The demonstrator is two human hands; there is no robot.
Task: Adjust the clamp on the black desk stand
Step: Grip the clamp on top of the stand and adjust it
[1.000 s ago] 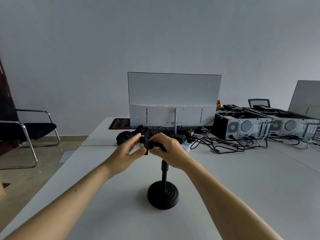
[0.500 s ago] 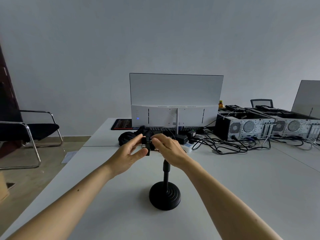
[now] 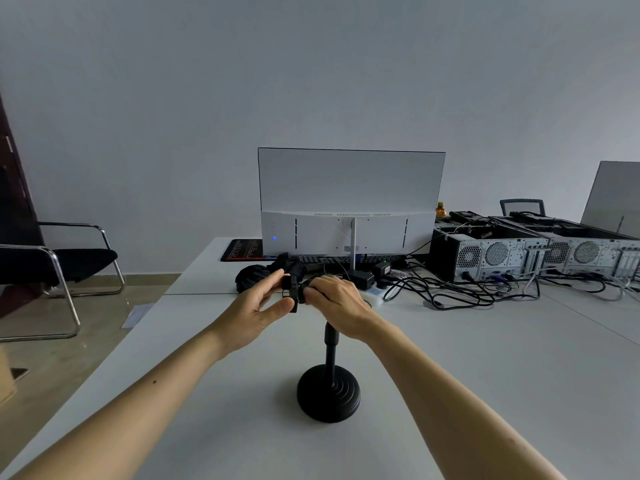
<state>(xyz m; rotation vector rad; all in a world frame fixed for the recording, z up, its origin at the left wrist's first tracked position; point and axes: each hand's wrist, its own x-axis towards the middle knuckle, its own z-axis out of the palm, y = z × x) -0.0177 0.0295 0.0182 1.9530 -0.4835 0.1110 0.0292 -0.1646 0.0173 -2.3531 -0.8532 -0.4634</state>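
Stand (image 3: pixel 329 393), black, round base on the white surface (image 3: pixel 485 393), centre of the frame; pole upright, long axis vertical. Clamp (image 3: pixel 293 293) sits at the pole top, just above frame centre, its bar apparently lying left-right across the view. Left hand (image 3: pixel 254 313) pinches the clamp's left end between thumb and fingers. Right hand (image 3: pixel 341 308) is closed over the right side. Step judged: mid-adjustment. Next move likely needs one hand steadying while the other shifts the clamp; which part moves is hidden.
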